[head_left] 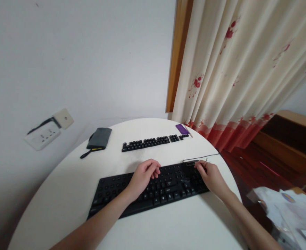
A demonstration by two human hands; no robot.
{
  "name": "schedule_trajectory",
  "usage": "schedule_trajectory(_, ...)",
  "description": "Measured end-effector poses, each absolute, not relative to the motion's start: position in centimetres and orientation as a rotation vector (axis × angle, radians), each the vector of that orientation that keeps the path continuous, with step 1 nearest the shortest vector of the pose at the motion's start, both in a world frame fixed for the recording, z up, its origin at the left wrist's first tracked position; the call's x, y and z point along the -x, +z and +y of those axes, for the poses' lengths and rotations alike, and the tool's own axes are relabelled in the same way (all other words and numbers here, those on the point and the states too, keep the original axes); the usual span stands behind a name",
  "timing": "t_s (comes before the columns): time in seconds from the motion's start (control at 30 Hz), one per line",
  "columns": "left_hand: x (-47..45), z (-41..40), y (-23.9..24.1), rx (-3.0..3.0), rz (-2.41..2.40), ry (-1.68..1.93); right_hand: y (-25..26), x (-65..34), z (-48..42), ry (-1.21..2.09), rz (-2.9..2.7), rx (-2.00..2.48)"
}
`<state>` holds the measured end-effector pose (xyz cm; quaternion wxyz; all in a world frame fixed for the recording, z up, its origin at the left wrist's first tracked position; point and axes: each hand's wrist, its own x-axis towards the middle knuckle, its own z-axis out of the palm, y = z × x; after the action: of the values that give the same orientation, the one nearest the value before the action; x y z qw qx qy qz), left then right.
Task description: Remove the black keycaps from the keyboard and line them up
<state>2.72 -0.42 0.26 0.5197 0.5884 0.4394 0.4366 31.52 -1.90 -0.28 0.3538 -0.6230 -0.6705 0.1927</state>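
Note:
A black keyboard [153, 189] lies across the round white table [168, 225] in front of me. My left hand [143, 177] rests on its middle rows with the fingers curled down onto the keys. My right hand [211, 175] sits at the keyboard's right end, its fingertips bent together on the top right corner near a thin wire tool [199, 160]; whether they grip anything is unclear. Farther back, loose black keycaps [153, 142] are laid out in rows on the table.
A grey pouch [99, 138] with a black strap lies at the back left. A purple card [182, 128] and a pencil sit at the back right by the curtain [241, 69]. A wall socket [42, 136] is left; papers [288, 208] lie lower right.

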Motion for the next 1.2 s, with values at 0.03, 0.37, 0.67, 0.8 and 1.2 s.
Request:
schedule_trajectory(0.03,-2.7,-0.4,0.2,-1.410,1.054,1.047,-0.2,-31.4,-1.9,0.491,-1.744,1.609)
schedule_trajectory(0.37,-2.7,-0.3,-0.1,-1.403,1.046,1.049,-1.2,-32.6,-0.6,0.689,-1.477,1.579)
schedule_trajectory(0.67,-2.7,-0.3,-0.2,-1.423,1.035,1.044,-1.2,-32.7,-0.7,0.743,-1.391,1.565)
schedule_trajectory(0.8,-2.7,-0.3,-0.2,-1.421,1.038,1.046,-1.7,-33.3,-0.6,0.800,-1.293,1.526)
schedule_trajectory(1.2,-2.6,-0.9,0.4,-1.413,0.976,1.042,5.8,-24.2,-0.4,0.749,-1.697,1.168)
